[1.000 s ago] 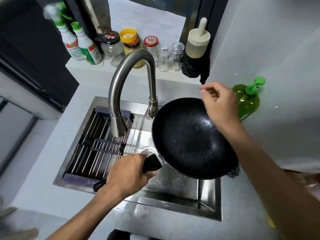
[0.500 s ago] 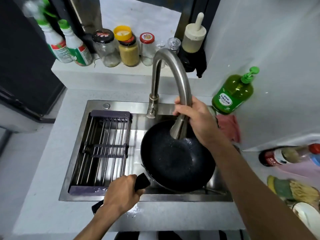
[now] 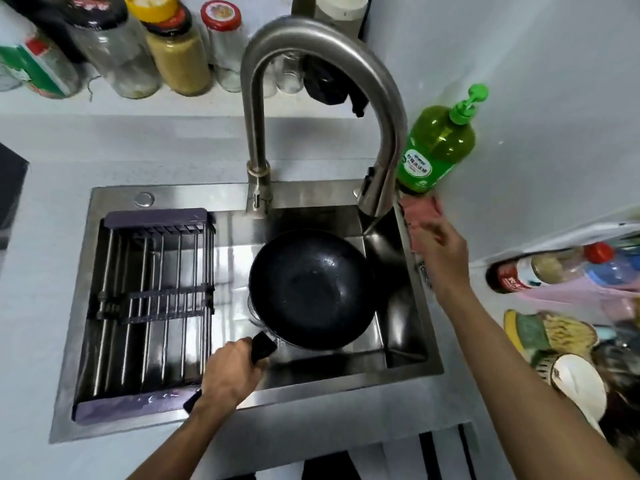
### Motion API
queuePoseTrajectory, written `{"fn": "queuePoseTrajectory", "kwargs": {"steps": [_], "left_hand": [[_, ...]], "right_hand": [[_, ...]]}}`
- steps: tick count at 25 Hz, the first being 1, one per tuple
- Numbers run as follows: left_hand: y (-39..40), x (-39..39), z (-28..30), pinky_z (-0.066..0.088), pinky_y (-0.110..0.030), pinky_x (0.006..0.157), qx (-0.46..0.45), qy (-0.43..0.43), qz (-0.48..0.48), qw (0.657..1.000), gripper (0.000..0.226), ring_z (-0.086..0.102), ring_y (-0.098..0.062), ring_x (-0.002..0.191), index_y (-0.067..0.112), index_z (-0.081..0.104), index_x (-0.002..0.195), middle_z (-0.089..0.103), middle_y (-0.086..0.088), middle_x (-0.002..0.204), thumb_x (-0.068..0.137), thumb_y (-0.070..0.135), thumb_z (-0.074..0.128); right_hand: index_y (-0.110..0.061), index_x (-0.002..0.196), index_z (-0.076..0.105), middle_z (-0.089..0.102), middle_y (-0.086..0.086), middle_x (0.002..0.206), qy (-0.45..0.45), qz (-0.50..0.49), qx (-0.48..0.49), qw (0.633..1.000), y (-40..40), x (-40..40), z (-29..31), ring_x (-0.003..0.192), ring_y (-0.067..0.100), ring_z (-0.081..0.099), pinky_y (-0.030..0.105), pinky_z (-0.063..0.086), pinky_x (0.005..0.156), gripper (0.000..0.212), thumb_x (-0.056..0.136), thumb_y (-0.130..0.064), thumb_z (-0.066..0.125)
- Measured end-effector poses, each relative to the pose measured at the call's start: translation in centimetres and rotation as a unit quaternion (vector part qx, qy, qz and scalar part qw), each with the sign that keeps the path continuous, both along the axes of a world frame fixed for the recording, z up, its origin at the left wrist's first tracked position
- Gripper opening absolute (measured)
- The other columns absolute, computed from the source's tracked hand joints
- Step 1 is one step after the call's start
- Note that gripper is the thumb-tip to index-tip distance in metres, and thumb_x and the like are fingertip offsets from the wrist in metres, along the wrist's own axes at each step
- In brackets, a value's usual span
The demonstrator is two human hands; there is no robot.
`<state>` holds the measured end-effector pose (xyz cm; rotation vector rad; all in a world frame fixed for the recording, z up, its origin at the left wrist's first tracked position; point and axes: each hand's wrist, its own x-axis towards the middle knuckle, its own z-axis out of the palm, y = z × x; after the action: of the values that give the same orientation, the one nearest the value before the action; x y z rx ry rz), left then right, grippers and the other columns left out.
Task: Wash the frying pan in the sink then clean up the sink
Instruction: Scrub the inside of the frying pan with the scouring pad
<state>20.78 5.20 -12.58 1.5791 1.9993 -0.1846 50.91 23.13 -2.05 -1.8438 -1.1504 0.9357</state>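
Note:
A black frying pan (image 3: 311,289) sits low in the right half of the steel sink (image 3: 114,197), with water drops on its inside. My left hand (image 3: 232,372) is shut on the pan's black handle (image 3: 263,345) at the sink's front. The curved steel faucet (image 3: 322,36) arches over the sink, and its spout head (image 3: 375,197) hangs above the back right corner. My right hand (image 3: 446,258) is blurred at the right rim, its fingers on a pink cloth (image 3: 419,211). Whether they grip it is unclear.
A purple-framed metal drying rack (image 3: 145,306) fills the left half of the sink. A green soap pump bottle (image 3: 436,147) stands behind the pink cloth. Several jars (image 3: 176,46) line the back ledge. Bottles (image 3: 540,268) and dishes crowd the counter to the right.
My right hand let go of the faucet spout and moved right to the pink cloth. The spout now points at the back right corner. The pan sits lower in the sink.

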Motion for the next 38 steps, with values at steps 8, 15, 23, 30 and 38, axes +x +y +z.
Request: {"fn": "queuePoseTrajectory", "kwargs": {"steps": [8, 15, 23, 30, 38], "left_hand": [[1.0, 2.1, -4.3, 0.053, -0.034, 0.074, -0.040, 0.012, 0.054, 0.998, 0.035, 0.068, -0.026, 0.089, 0.018, 0.055, 0.105, 0.071, -0.005, 0.095, 0.085, 0.047, 0.062], [5.3, 1.7, -0.3, 0.050, -0.040, 0.084, 0.025, 0.006, 0.058, 0.998, 0.039, 0.058, -0.028, 0.102, 0.016, 0.062, 0.115, 0.063, -0.007, 0.107, 0.088, 0.044, 0.059], [23.7, -0.3, 7.3, 0.039, -0.033, 0.064, 0.218, -0.064, 0.190, 0.955, 0.028, 0.061, -0.038, 0.082, 0.021, 0.050, 0.074, 0.065, -0.012, 0.079, 0.094, 0.041, 0.049], [19.8, -2.1, 4.0, 0.055, -0.048, 0.067, 0.272, -0.252, 0.258, 0.892, 0.027, 0.063, -0.030, 0.065, 0.013, 0.064, 0.080, 0.066, -0.009, 0.069, 0.093, 0.034, 0.053], [21.0, -2.2, 5.7, 0.058, -0.037, 0.067, 0.323, -0.271, 0.225, 0.879, 0.027, 0.068, -0.018, 0.068, 0.018, 0.065, 0.110, 0.071, -0.003, 0.083, 0.095, 0.035, 0.051]], "right_hand": [[-0.011, 0.141, 0.048, 0.043, 0.018, 0.144, -0.355, 0.168, -0.150, 0.907, -2.5, 8.4, -10.9, 0.117, 0.047, 0.048, 0.050, 0.044, 0.095, 0.055, 0.088, -0.010, 0.064], [-0.008, 0.114, 0.067, 0.064, 0.009, 0.113, -0.249, 0.146, -0.036, 0.957, -3.1, 4.1, -9.1, 0.097, 0.023, 0.059, 0.025, 0.038, 0.082, 0.034, 0.081, 0.000, 0.068], [-0.013, 0.107, 0.071, 0.067, 0.003, 0.106, -0.181, 0.144, -0.096, 0.968, -5.9, 0.2, -11.4, 0.094, 0.022, 0.062, 0.031, 0.048, 0.082, 0.029, 0.081, -0.002, 0.068], [-0.014, 0.105, 0.073, 0.070, 0.004, 0.097, -0.106, 0.085, -0.156, 0.978, -8.1, 0.1, -13.2, 0.087, 0.021, 0.065, 0.028, 0.049, 0.078, 0.030, 0.081, 0.002, 0.069], [-0.028, 0.109, 0.072, 0.074, 0.005, 0.096, -0.082, 0.089, -0.230, 0.966, -9.2, -1.4, -16.4, 0.081, 0.021, 0.067, 0.039, 0.058, 0.079, 0.031, 0.085, -0.009, 0.068]]}}
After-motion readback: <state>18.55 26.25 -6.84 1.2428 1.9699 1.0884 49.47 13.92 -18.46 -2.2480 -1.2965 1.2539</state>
